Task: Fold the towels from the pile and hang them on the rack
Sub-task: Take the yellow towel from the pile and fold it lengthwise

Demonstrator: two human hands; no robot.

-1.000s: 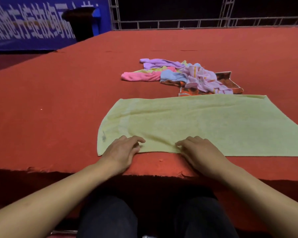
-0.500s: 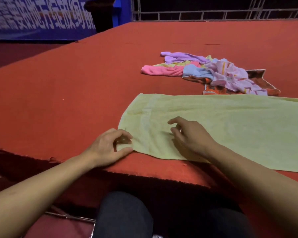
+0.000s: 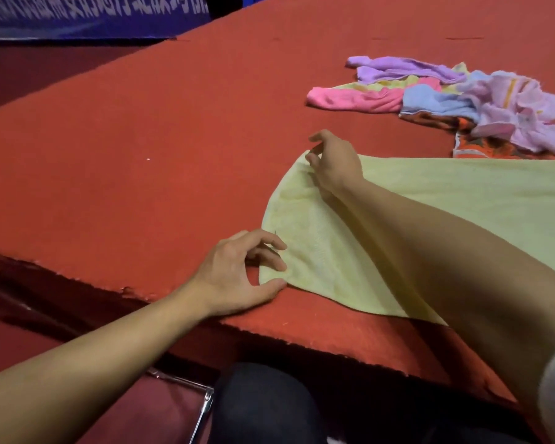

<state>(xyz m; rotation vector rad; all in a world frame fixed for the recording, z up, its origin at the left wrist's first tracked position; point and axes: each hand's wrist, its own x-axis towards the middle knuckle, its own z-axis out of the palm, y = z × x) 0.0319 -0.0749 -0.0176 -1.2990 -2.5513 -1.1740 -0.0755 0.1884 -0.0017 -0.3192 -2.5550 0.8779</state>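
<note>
Towel (image 3: 462, 200) corners (left end) between fingertips

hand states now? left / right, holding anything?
Left hand: pinching the near corner of the yellow towel.
Right hand: fingers curled at the towel's far corner; actual grip cannot be told.

I see a big red carpeted platform (image 3: 141, 129), surface flat, near edge ragged w/ a dark drop below it. Directly on it: a pale yellow towel (image 3: 462, 200) spread flat at the near right, its left end near the platform's front edge. Further back on the right, just beyond the yellow one, a loose pile of towels (image 3: 446, 94): purple, pink, light blue, lilac w/ an orange stripe, plus an orange patterned one at the bottom. Pile and yellow towel look nearly touching; can't tell if they do.
</note>
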